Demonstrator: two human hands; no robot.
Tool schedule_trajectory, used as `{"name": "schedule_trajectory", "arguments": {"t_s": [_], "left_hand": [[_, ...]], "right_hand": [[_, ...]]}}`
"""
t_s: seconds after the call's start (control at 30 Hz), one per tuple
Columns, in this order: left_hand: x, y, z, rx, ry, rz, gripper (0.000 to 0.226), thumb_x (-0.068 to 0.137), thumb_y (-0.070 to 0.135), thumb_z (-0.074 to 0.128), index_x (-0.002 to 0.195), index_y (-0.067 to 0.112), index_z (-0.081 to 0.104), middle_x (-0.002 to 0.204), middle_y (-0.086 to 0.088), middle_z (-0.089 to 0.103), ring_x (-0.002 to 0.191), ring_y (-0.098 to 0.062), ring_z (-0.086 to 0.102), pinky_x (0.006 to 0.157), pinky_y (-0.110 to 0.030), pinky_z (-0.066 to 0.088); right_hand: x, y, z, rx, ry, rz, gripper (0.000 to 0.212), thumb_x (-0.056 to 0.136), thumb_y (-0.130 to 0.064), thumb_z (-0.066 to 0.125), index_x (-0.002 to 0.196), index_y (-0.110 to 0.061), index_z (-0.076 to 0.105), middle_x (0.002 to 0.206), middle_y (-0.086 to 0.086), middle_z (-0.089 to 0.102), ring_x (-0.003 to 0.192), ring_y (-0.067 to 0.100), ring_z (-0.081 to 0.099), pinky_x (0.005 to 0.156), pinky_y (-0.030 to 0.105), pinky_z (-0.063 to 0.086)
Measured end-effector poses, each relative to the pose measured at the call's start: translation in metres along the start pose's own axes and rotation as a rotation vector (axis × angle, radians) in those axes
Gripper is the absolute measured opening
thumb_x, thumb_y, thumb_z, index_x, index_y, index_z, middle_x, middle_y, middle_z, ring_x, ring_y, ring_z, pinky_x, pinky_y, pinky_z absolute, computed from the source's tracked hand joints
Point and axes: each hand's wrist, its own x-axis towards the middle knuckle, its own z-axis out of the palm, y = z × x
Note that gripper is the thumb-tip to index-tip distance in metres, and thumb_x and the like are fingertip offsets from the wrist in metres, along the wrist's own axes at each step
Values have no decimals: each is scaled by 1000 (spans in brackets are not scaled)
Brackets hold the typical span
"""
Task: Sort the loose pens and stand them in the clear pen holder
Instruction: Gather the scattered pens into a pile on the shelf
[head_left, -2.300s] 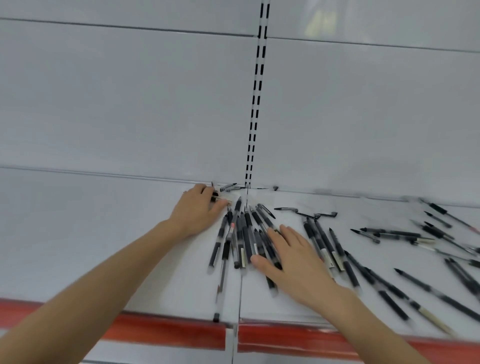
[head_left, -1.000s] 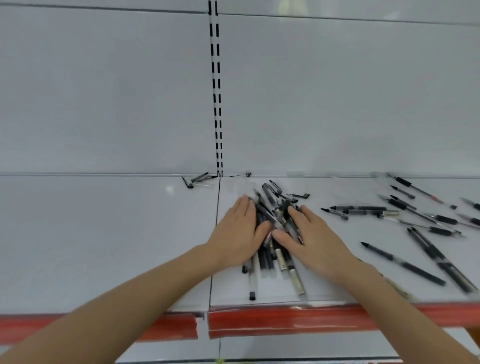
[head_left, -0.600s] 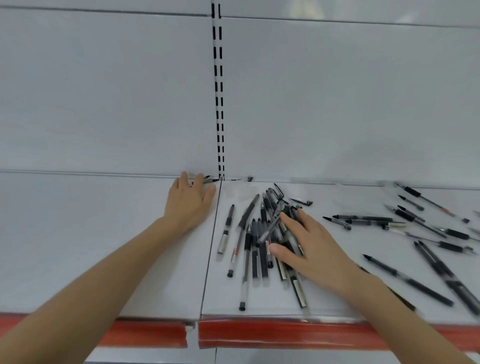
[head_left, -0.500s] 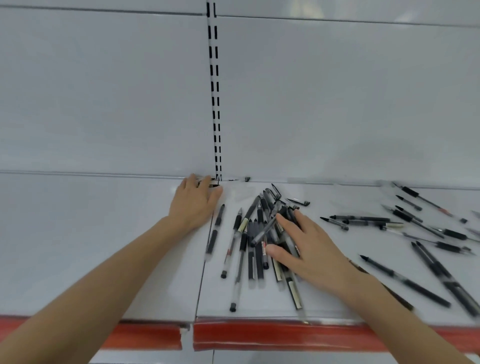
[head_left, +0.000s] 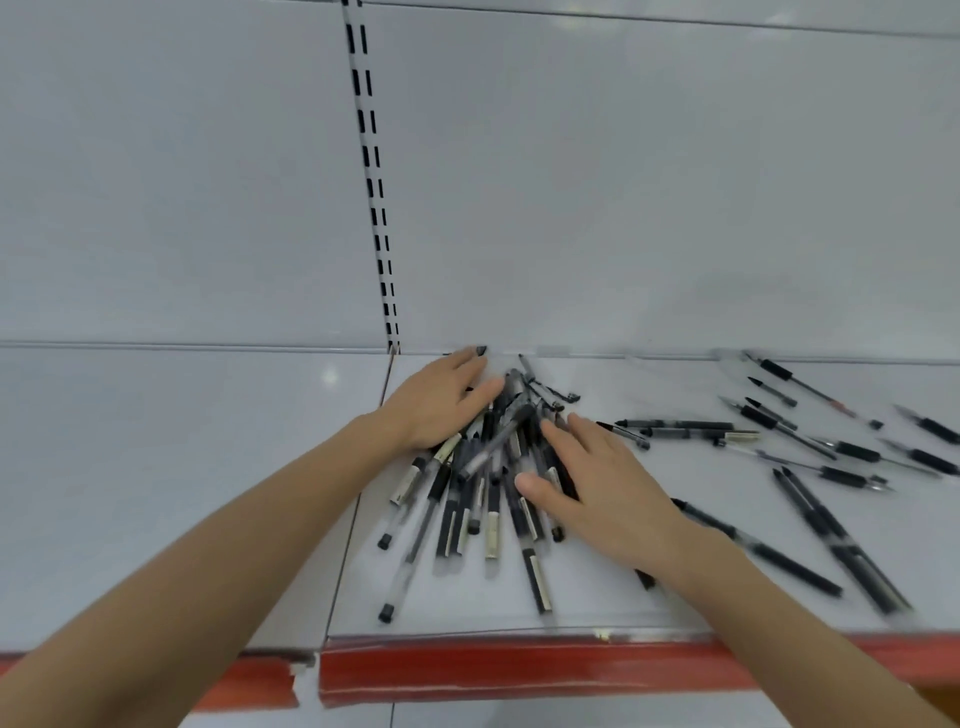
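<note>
While both hands lie flat with fingers spread, left hand (head_left: 439, 402) and right hand (head_left: 608, 488) flank a pen pile (head_left: 478, 483) on the shelf (head_left: 597, 603).

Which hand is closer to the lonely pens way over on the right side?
Right. The right hand lies beside the scattered pens; the left hand sits beyond the pile, farther away.

No legible txt anywhere. Pens (head_left: 483, 483) carry pale label strips, too blurred to read; red strip (head_left: 519, 670) on shelf front edge is blank.
</note>
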Motion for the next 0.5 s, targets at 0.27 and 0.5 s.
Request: {"name": "schedule_trajectory", "arguments": {"t_s": [0.27, 0.5], "left_hand": [[-63, 1, -9, 76, -11, -46, 96, 71, 84, 24, 148, 28, 11, 157, -6, 5, 145, -21, 4, 116, -38, 8], [-54, 39, 18, 89, -54, 16, 96, 73, 82, 27, 146, 20, 14, 154, -13, 11, 142, -29, 10, 116, -43, 16]], "right_hand": [[-47, 42, -23, -62, 106, 239, 95, 67, -76, 20, 148, -27, 11, 158, 4, 4, 145, 20, 2, 118, 43, 7], [-41, 49, -6, -28, 72, 334, 88, 78, -74, 26, 148, -24, 9, 158, 7, 5, 145, 21, 0, 117, 49, 8]]}}
